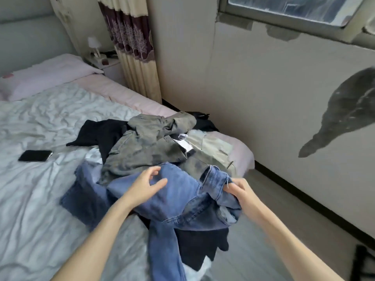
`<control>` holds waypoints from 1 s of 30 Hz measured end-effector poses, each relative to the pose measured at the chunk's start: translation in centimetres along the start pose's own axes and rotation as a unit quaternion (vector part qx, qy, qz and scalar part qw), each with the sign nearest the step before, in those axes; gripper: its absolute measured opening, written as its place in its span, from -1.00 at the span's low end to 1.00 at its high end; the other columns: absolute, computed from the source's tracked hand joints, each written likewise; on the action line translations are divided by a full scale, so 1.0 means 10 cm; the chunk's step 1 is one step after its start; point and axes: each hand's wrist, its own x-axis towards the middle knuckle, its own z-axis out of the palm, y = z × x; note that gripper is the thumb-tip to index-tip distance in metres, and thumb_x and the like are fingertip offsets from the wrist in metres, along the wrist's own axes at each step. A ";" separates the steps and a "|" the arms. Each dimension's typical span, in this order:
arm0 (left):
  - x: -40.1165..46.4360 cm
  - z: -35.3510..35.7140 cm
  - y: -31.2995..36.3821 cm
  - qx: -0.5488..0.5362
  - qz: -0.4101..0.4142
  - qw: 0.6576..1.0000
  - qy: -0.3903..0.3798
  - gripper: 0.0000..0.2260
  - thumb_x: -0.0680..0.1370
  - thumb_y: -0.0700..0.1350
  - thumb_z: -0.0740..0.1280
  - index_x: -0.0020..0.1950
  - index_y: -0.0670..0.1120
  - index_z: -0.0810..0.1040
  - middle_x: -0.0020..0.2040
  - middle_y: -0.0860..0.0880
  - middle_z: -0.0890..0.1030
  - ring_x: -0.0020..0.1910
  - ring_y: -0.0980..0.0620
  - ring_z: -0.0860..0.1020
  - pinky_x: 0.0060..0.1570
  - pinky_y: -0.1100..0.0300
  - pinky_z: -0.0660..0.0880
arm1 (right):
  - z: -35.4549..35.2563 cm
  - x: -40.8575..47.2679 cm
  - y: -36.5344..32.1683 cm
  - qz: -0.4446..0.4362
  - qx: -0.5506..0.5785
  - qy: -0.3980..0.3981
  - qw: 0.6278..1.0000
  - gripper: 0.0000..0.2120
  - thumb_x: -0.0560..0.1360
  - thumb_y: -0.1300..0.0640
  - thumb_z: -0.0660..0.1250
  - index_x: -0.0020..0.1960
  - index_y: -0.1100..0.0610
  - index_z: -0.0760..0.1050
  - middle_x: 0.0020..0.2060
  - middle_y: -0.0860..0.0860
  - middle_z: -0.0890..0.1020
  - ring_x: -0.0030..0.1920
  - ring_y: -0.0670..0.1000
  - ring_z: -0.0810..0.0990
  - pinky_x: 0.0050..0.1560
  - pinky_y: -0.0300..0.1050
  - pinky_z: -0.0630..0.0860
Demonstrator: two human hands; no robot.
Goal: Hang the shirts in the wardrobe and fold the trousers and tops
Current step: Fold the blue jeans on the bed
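Right hand [236, 190] gripping bunched waistband of blue jeans [178, 197], left hand [149, 184] spread loose-fingered on the denim, holding nothing, both forearms outstretched above bed [40, 199]

Bed [40, 199] with a rumpled pale sheet, seen from its foot corner. Lying on it: a pink pillow [46, 74] near the head, a black phone [35, 155] at left, and a heap of clothes [146, 151] at the corner, including blue jeans [178, 197], which overhang the edge.
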 end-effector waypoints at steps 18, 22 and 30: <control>-1.66 1.99 1.61 -0.267 -0.054 0.854 -0.443 -0.75 0.35 -0.08 0.38 -0.08 -0.20 0.68 -0.08 -0.21 0.65 -0.15 -0.12 0.63 -0.20 0.18 0.53 | -0.97 -3.64 0.11 -0.033 0.159 0.547 0.821 -0.71 0.48 0.33 0.14 -0.39 0.12 0.31 -0.47 -0.02 0.47 -0.37 0.00 0.43 -0.27 -0.10 0.33; -1.77 2.05 2.21 -0.341 -0.016 0.795 -0.501 -0.57 0.48 0.16 0.25 0.11 -0.14 0.64 0.15 -0.16 0.61 0.14 -0.10 0.58 -0.01 0.11 0.54 | -1.24 -4.13 0.17 -0.055 0.190 0.599 0.776 -0.80 0.38 0.15 0.21 -0.19 0.31 0.43 -0.23 0.16 0.55 -0.22 0.11 0.53 -0.13 0.00 0.42; -2.43 2.62 3.26 0.020 0.282 0.868 -0.408 -0.77 0.49 0.05 0.33 0.02 -0.07 0.57 -0.06 0.01 0.57 -0.08 0.03 0.52 0.00 0.13 0.45 | -1.67 -4.42 -0.08 -0.118 0.156 0.625 0.756 -0.69 0.42 0.27 0.17 -0.46 0.03 0.41 -0.53 -0.08 0.48 -0.48 -0.10 0.45 -0.46 -0.27 0.39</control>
